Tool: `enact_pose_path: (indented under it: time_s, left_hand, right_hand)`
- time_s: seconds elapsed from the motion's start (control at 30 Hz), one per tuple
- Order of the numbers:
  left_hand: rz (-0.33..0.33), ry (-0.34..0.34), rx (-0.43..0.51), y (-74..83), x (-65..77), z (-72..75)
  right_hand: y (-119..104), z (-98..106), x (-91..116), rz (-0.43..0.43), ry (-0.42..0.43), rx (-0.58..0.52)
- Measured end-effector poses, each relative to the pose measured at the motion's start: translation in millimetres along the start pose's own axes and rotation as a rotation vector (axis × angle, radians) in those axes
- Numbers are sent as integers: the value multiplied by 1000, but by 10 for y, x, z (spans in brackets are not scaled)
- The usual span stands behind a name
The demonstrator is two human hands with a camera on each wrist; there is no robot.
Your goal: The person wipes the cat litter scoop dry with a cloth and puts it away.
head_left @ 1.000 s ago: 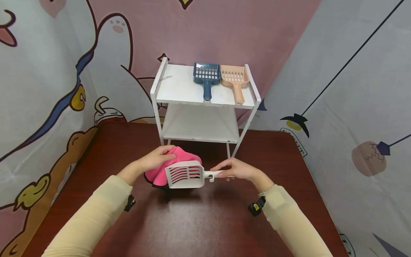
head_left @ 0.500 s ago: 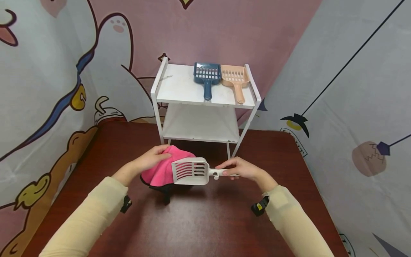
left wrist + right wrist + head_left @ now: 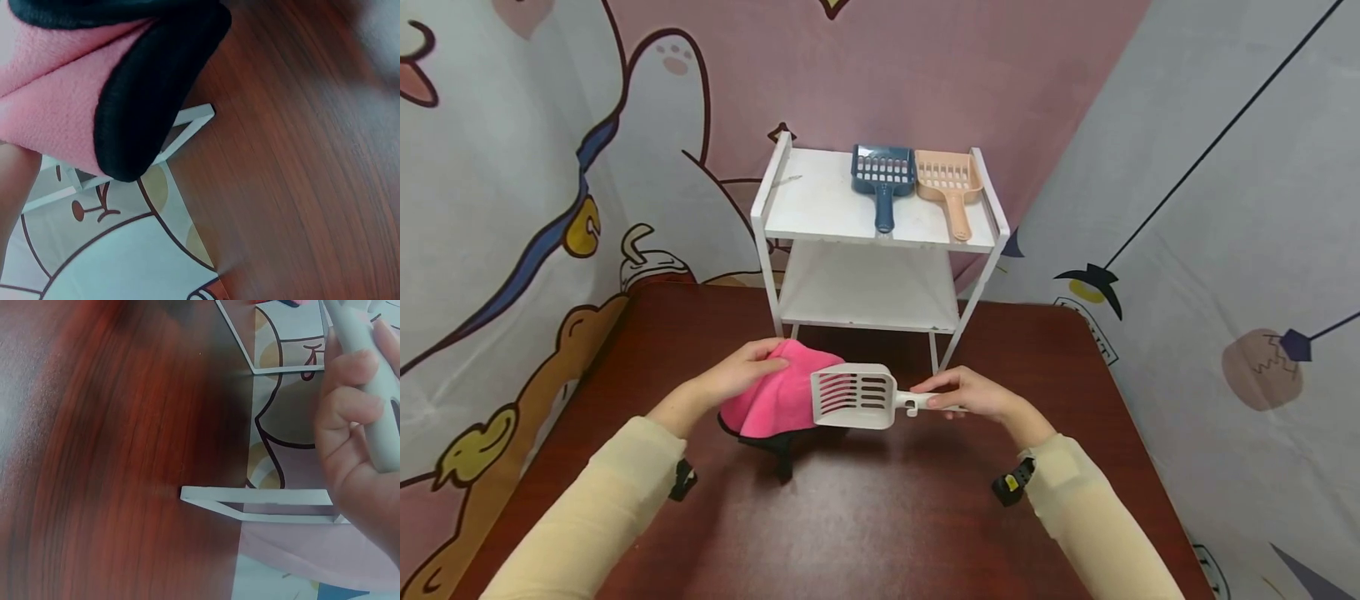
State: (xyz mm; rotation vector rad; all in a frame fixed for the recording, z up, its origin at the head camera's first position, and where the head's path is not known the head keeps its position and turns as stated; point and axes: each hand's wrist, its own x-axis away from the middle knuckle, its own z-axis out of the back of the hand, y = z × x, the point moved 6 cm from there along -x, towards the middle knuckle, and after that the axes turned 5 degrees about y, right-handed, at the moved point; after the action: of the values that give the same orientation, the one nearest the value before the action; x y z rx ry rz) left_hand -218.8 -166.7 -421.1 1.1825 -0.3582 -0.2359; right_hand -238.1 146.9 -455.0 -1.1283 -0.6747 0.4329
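In the head view my left hand (image 3: 737,375) grips a pink cloth (image 3: 775,404) with a dark edge, which hangs bunched above the table. The left wrist view shows the pink cloth (image 3: 62,112) and its black border (image 3: 147,94) close up. My right hand (image 3: 977,398) holds a white litter scoop (image 3: 855,417) by its handle, the slotted pan pointing left. From the right wrist, curled fingers (image 3: 350,369) wrap the pale handle (image 3: 369,381). The scoop's left edge overlaps the cloth in the head view; whether they touch, I cannot tell.
A white two-tier shelf (image 3: 865,292) stands at the back of the brown table (image 3: 880,517). On its top tier lie a blue litter scoop (image 3: 884,187) and a peach litter scoop (image 3: 951,187), side by side. Printed fabric walls (image 3: 1210,208) surround the table.
My left hand has drawn the cloth to the left, while the right hand has shifted the white scoop slightly right. Less of the pan overlaps the cloth.
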Motion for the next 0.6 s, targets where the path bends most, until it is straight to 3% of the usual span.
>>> enact_pose_path:
  time_s: [0.4, 0.6]
  left_hand:
    - [34, 80, 49, -81, 259, 354]
    - [60, 133, 73, -142, 405, 516]
  right_hand:
    - [-15, 153, 83, -23, 65, -95]
    - [-219, 154, 90, 31, 53, -140]
